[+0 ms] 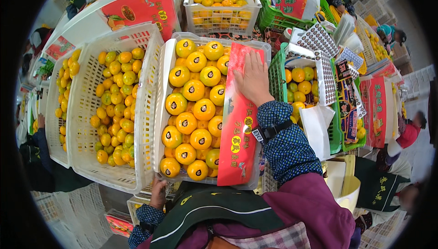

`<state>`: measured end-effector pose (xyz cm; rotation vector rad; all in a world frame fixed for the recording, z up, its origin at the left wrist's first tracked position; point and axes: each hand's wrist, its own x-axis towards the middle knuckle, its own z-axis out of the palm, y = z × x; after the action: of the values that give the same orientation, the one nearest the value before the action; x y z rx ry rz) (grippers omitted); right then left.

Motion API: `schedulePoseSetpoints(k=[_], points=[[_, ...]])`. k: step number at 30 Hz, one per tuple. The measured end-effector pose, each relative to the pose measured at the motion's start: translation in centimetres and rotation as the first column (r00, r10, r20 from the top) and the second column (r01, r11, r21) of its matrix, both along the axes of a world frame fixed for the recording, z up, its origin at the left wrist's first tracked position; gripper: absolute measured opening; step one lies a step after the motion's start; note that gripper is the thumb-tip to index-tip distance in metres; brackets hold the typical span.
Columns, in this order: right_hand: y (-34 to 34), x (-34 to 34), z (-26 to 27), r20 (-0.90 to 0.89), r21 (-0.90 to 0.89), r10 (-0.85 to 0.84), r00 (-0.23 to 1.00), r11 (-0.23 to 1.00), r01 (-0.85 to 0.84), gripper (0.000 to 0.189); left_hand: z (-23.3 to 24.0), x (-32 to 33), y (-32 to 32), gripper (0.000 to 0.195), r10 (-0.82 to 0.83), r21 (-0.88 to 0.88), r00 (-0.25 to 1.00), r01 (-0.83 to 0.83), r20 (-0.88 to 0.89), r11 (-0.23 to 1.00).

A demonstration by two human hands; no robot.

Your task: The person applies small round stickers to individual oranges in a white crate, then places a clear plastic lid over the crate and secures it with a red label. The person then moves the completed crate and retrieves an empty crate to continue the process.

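A pale plastic crate stands right before me, lined with white card and filled with orange mandarins that bear small dark round stickers. Along its right side lies a red printed card flap, covering part of the fruit. My right hand rests flat on the upper part of this flap, fingers spread and pointing away from me. At the near left corner of the crate is my left hand, its fingers partly hidden under the rim, so its grip is unclear.
On the left stands a white crate of loose mandarins without stickers. Another fruit crate is beyond. To the right, a green crate holds mandarins, with sticker sheets above it. Co-workers stand around the edges, one at lower right.
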<state>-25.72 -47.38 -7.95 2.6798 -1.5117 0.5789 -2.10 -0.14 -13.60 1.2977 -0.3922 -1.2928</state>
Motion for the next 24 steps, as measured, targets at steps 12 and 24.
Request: schedulePoseSetpoints(k=[12, 24], points=[[-1.2, -1.0, 0.1, -0.040, -0.016, 0.080, 0.996, 0.997, -0.081, 0.079, 1.2, -3.5, 0.3, 0.077, 0.016, 0.112, 0.994, -0.028, 0.109, 0.993], [-1.8, -2.2, 0.1, -0.063, -0.027, 0.113, 0.992, 0.993, -0.115, 0.076, -3.0, -2.2, 0.6, 0.085, -0.003, 0.107, 0.992, 0.016, -0.127, 0.994]])
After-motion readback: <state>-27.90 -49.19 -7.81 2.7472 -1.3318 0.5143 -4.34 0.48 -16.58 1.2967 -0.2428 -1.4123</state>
